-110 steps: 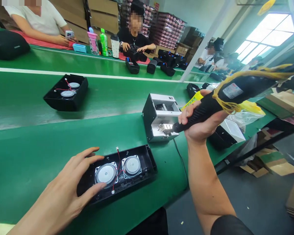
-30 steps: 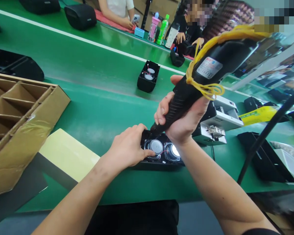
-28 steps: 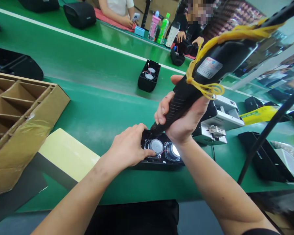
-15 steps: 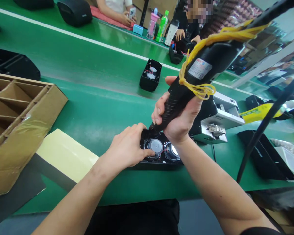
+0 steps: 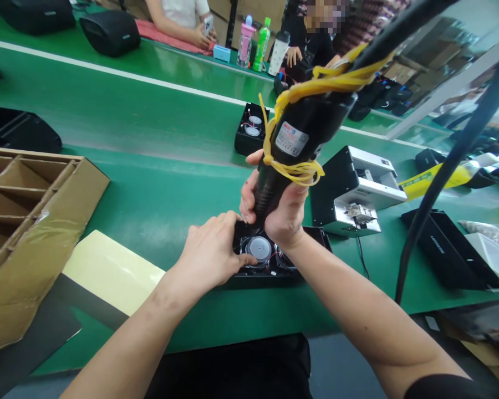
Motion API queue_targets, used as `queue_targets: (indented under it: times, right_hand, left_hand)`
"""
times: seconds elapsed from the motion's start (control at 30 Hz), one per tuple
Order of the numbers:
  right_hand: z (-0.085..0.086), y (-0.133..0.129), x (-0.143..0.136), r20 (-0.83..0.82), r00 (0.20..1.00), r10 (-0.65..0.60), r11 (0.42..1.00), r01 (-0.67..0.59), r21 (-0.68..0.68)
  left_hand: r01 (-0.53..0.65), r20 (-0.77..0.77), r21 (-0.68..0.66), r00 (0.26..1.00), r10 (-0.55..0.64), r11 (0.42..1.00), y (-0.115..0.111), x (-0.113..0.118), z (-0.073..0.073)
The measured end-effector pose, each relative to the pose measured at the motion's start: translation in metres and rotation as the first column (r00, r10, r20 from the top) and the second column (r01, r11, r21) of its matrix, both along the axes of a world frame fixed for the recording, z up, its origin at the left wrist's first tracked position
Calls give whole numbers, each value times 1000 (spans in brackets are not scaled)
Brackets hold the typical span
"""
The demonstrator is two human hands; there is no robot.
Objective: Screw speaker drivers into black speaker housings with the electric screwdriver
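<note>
My right hand [image 5: 289,216] is wrapped round a black electric screwdriver [image 5: 316,119], which has yellow bands tied about it and a cable leading up to the right. Its lower end points down into the far left part of an open black speaker housing [image 5: 270,281]; the tip itself is hidden. Two round speaker drivers with red wires sit in the housing, and my right wrist partly covers the right one. My left hand [image 5: 210,249] grips the housing's left end, its thumb at the rim of the left driver [image 5: 258,250] and its fingers over the far side.
A divided cardboard box [image 5: 45,221] and a pale yellow sheet [image 5: 112,271] lie to the left. A black and silver machine [image 5: 349,194] stands at right, near a hanging black cable [image 5: 436,188]. Another open speaker housing [image 5: 249,145] sits farther back. Two people sit across the bench.
My right hand and the screwdriver have shifted left and tilted more upright, the lower end still in the housing's far left part. My left hand keeps its grip. The view has turned slightly.
</note>
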State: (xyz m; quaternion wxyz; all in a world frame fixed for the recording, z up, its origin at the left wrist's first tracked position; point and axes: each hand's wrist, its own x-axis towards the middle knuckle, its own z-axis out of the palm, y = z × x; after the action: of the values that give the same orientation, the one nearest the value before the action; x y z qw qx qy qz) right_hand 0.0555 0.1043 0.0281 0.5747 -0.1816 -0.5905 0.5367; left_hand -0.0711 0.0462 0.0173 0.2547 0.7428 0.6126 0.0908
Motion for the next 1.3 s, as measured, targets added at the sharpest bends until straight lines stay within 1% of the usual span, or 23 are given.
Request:
queue_targets:
  times: [0.2, 0.33, 0.43, 0.5, 0.6, 0.67, 0.73, 0.77, 0.8, 0.87, 0.93, 0.97, 1.0, 1.03, 1.07, 1.13, 1.3]
  right_hand:
    - [-2, -2, 1, 14, 999, 49, 999, -49, -8]
    - [-5, -1, -2, 33, 998, 45, 999, -44, -22]
    - [1, -3, -2, 21, 1000, 19, 1000, -18, -25]
    - [14, -7, 3, -18, 1000, -6, 1000, 6, -5]
    - [47, -16, 28, -130, 987, -94, 994, 100, 42]
    - [70, -23, 56, -172, 960, -220, 971, 233, 58]
    - [87, -27, 92, -157, 920, -360, 920, 378, 104]
    - [92, -27, 111, -154, 892, -425, 881, 447, 156]
    - [95, -25, 130, -152, 854, -497, 830, 519, 205]
    - [94, -19, 165, -168, 754, -634, 705, 654, 274]
    - [88, -10, 194, -180, 643, -744, 587, 759, 283]
    - [85, -6, 205, -182, 601, -778, 548, 791, 272]
    - [81, -2, 213, -179, 577, -797, 529, 809, 256]
    - [78, 1, 219, -178, 566, -805, 524, 819, 236]
    - [74, 3, 222, -179, 568, -804, 531, 820, 216]
    - [68, 6, 226, -178, 590, -787, 561, 806, 189]
    - [53, 10, 229, -173, 647, -742, 614, 760, 213]
  left_hand:
    - [6, -72, -25, 997, -8, 1000, 1, 1, 5]
    - [-8, -120, -53, 993, 1, 999, 2, 2, 7]
    - [-6, -118, -52, 993, 0, 999, 1, 4, 6]
    - [11, -90, -40, 996, -15, 999, 1, 3, 4]
    - [27, -67, -33, 997, -29, 999, -1, -1, -2]
    - [33, -77, 7, 997, -33, 999, -2, -6, -5]
    - [43, -71, 138, 997, -33, 989, -3, -9, -7]
    - [52, -53, 237, 998, -41, 970, -4, -9, -7]
    - [73, -26, 340, 997, -69, 937, -5, -8, -6]
    - [171, 18, 477, 979, -205, 862, -8, -1, -5]
    - [305, 18, 519, 930, -367, 799, -11, 10, -5]
    - [364, 3, 521, 904, -428, 772, -12, 16, -7]
    - [410, -20, 521, 883, -470, 749, -13, 22, -8]
    - [447, -52, 520, 867, -496, 728, -13, 27, -11]
    - [474, -85, 520, 856, -510, 710, -13, 32, -13]
    - [512, -148, 521, 842, -519, 683, -11, 37, -17]
    - [559, -254, 575, 816, -519, 597, -6, 40, -21]
